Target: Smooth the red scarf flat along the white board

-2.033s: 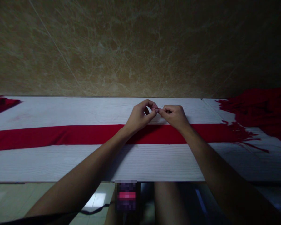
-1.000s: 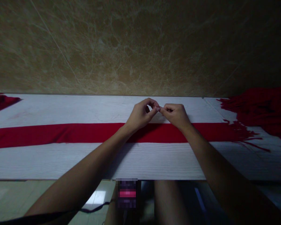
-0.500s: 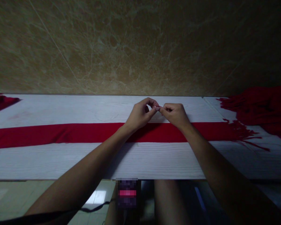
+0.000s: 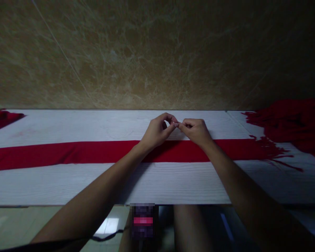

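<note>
Relative to the long red scarf [image 4: 94, 152], I log left hand [image 4: 157, 130] and right hand [image 4: 196, 131] over its far edge, wrists angled inward, fingertips meeting; whether the fingers pinch anything, I cannot tell. Scarf: smooth, flat strip, fringed right end, lying on white wood-grained bench [image 4: 178, 182]. Beyond: veined marble-like surface [image 4: 136, 56].

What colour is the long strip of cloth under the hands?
Red strip, plain; best in the head view.
</note>
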A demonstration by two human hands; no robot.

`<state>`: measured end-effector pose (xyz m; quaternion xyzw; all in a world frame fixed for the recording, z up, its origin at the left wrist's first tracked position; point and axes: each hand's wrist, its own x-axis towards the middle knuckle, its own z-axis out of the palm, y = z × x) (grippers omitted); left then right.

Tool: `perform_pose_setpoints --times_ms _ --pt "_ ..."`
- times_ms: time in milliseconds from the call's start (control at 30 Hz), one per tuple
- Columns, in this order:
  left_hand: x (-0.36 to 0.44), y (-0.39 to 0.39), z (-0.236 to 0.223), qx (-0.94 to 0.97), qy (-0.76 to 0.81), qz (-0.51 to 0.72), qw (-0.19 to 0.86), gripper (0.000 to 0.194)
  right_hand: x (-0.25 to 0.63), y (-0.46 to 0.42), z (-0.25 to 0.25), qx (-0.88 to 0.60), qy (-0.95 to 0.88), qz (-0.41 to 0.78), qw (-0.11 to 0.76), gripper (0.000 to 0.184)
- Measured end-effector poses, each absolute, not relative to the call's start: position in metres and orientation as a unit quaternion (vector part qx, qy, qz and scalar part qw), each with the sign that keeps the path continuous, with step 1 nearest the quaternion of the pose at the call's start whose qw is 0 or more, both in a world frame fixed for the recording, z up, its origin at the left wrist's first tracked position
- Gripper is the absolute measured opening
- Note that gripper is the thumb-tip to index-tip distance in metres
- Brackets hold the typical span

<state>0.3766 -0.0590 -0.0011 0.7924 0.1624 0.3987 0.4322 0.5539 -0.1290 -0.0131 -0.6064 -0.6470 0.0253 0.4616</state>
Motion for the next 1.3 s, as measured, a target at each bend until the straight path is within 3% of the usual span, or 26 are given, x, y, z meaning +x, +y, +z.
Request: perform_pose_setpoints --times_ms 233,433,800,933,1100,1300 --pt "0.375 -0.059 -0.003 0.803 0.165 0.4 0.411 0.016 0.552 -0.13 -0.012 -0.601 -0.648 0.031 0.467 0.047" --pt "0.378 -0.066 0.003 0.858 0.187 0.366 0.309 0.012 0.552 -0.131 -0.014 -0.602 -0.649 0.024 0.464 0.045" --pt "0.327 -0.08 0.008 0.953 0.244 0.137 0.116 0.06 0.539 -0.132 -0.013 -0.583 -0.69 -0.038 0.427 0.042" --pt "0.289 -0.076 -0.004 0.947 0.297 0.08 0.09 0.065 0.524 -0.136 -0.009 -0.578 -0.737 -0.037 0.349 0.031" --pt "0.267 -0.07 -0.011 0.937 0.329 0.039 0.107 0.074 0.512 -0.153 -0.007 -0.63 -0.759 -0.008 0.163 0.061" --pt "0.266 -0.07 -0.014 0.938 0.327 0.027 0.109 0.08 0.512 -0.166 -0.021 -0.651 -0.752 0.032 0.096 0.071"
